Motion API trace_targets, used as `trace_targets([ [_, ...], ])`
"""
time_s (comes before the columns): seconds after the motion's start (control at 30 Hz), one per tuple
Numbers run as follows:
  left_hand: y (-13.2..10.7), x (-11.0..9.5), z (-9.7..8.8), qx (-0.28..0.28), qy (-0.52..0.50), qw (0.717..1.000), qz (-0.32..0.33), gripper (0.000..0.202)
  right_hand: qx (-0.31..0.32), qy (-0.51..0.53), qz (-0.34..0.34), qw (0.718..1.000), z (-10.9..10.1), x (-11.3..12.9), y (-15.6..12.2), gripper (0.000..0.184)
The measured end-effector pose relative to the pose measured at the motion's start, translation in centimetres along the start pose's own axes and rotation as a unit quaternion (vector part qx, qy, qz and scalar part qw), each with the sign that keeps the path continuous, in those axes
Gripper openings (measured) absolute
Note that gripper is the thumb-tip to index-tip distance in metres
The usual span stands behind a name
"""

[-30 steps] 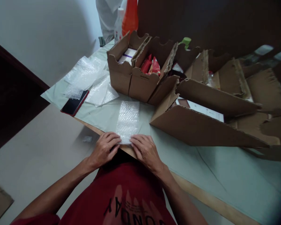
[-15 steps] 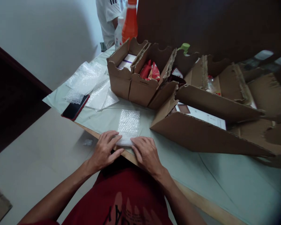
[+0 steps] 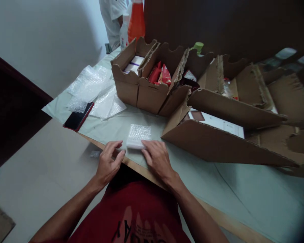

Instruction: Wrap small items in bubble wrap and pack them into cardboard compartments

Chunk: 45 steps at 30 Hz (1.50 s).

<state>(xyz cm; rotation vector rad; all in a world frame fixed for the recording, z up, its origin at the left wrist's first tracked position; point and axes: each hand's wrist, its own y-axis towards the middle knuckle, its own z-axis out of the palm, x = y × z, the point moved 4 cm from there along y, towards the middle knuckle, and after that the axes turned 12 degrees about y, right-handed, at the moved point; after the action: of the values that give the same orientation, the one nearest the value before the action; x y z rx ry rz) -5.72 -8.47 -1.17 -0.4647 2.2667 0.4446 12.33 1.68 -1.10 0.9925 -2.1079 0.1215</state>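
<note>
A small piece of bubble wrap [image 3: 139,131], with its near part folded over into a flat strip, lies on the pale green tabletop close to the front edge. The fingers and thumb of my right hand [image 3: 157,158] close on its right near corner. Just left of the wrap, my left hand [image 3: 110,161] hovers apart from it, thumb and fingers spread with nothing between them. Whether anything is inside the fold, I cannot tell. More bubble wrap sheets [image 3: 91,84] lie loosely stacked further left, one partly over a phone [image 3: 78,117] with a red case.
Cardboard bins [image 3: 152,98] line the back; red packets [image 3: 160,74] sit in one. A long cardboard bin [image 3: 225,145] holding a white box [image 3: 220,125] stands at right. Behind are an orange bottle [image 3: 136,23] and a person in white [image 3: 112,20]. The table's wooden edge [image 3: 136,168] runs before me.
The bubble wrap has been folded further away from me and is now shorter. My left hand has come off it and moved left; my right hand stays at its right corner.
</note>
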Motion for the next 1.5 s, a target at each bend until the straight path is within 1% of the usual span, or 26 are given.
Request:
trace_targets([
  [0.03,-1.0,0.1,0.1,0.017,-0.079,0.995,-0.067,0.032,-0.026,0.039,0.027,0.999,-0.1,-0.1,-0.1,0.026],
  [0.07,-2.0,0.1,0.4,0.045,-0.159,0.978,-0.128,0.038,-0.045,0.078,0.051,0.995,-0.2,0.0,-0.3,0.026],
  [0.1,-2.8,-0.1,1.0,0.078,-0.235,0.953,-0.177,0.045,-0.052,0.116,0.072,0.989,-0.2,0.4,-0.8,0.026],
  [0.17,-3.9,-0.7,2.3,0.138,-0.352,0.896,-0.232,0.054,-0.029,0.18,0.099,0.978,0.1,1.6,-2.1,0.024],
  [0.23,-4.2,-1.1,3.5,0.164,-0.403,0.863,-0.256,0.056,-0.01,0.194,0.104,0.975,0.1,2.7,-3.4,0.019],
  [0.3,-4.3,-1.0,4.1,0.166,-0.4,0.859,-0.273,0.055,-0.043,0.16,0.105,0.981,-0.9,3.0,-4.6,0.021],
  [0.33,-4.3,-0.8,4.3,0.175,-0.387,0.862,-0.277,0.055,-0.073,0.146,0.111,0.98,-1.7,2.7,-5.1,0.028],
  [0.4,-4.4,-0.5,4.5,0.216,-0.349,0.872,-0.268,0.059,-0.114,0.18,0.138,0.967,-3.5,1.7,-6.0,0.051],
  [0.47,-4.4,-0.8,4.7,0.264,-0.294,0.889,-0.231,0.062,-0.088,0.284,0.174,0.939,-4.6,0.8,-6.7,0.068],
  [0.53,-4.2,-1.8,4.8,0.3,-0.221,0.912,-0.173,0.058,-0.03,0.36,0.203,0.91,-5.1,0.6,-7.1,0.068],
  [0.57,-4.1,-2.6,5.0,0.313,-0.184,0.921,-0.144,0.052,-0.011,0.366,0.215,0.906,-5.2,0.7,-7.3,0.06],
  [0.67,-3.8,-5.4,6.0,0.346,-0.117,0.928,-0.075,0.035,-0.005,0.277,0.224,0.934,-5.5,1.3,-7.8,0.026],
  [0.7,-3.7,-6.2,6.4,0.358,-0.111,0.925,-0.059,0.032,-0.005,0.236,0.218,0.947,-5.7,1.5,-8.0,0.021],
  [0.77,-3.6,-7.3,7.0,0.386,-0.119,0.914,-0.037,0.032,0.003,0.163,0.186,0.969,-7.0,2.2,-8.4,0.027],
  [0.8,-3.6,-7.7,7.2,0.405,-0.131,0.904,-0.028,0.036,0.006,0.136,0.162,0.977,-8.2,2.6,-8.7,0.031],
  [0.87,-3.5,-7.9,7.5,0.443,-0.177,0.879,-0.012,0.06,-0.022,0.098,0.112,0.989,-12.0,3.4,-9.1,0.027],
  [0.93,-3.0,-7.9,7.5,0.458,-0.245,0.855,0.012,0.086,-0.11,0.074,0.087,0.987,-17.6,3.8,-9.5,0.019],
  [0.97,-2.6,-7.8,7.6,0.451,-0.274,0.849,0.019,0.09,-0.187,0.059,0.091,0.976,-20.8,3.7,-9.7,0.019],
  [1.03,-1.8,-7.6,7.8,0.424,-0.303,0.853,0.025,0.08,-0.32,0.024,0.114,0.94,-26.5,3.2,-10.0,0.024],
  [1.07,-1.4,-7.5,8.0,0.413,-0.304,0.858,0.025,0.073,-0.36,-0.008,0.126,0.924,-28.6,2.8,-9.9,0.024],
  [1.1,-1.2,-7.4,8.2,0.407,-0.299,0.863,0.022,0.067,-0.376,-0.054,0.144,0.914,-30.2,2.3,-9.5,0.024],
  [1.17,-1.0,-7.3,8.7,0.408,-0.288,0.866,0.021,0.058,-0.341,-0.183,0.195,0.901,-31.7,1.4,-8.3,0.021],
  [1.23,-1.0,-7.2,9.0,0.413,-0.28,0.867,0.019,0.054,-0.251,-0.318,0.242,0.881,-31.5,0.8,-6.7,0.019],
  [1.3,-0.9,-6.9,9.0,0.417,-0.27,0.868,0.012,0.053,-0.165,-0.41,0.275,0.854,-30.6,0.8,-5.1,0.021],
  [1.43,-0.5,-5.9,8.7,0.43,-0.255,0.866,0.0,0.052,-0.059,-0.482,0.342,0.804,-29.7,1.9,-2.3,0.034],
  [1.5,-0.2,-5.6,8.5,0.43,-0.258,0.865,0.001,0.051,-0.037,-0.48,0.343,0.806,-29.6,2.2,-1.2,0.03],
])
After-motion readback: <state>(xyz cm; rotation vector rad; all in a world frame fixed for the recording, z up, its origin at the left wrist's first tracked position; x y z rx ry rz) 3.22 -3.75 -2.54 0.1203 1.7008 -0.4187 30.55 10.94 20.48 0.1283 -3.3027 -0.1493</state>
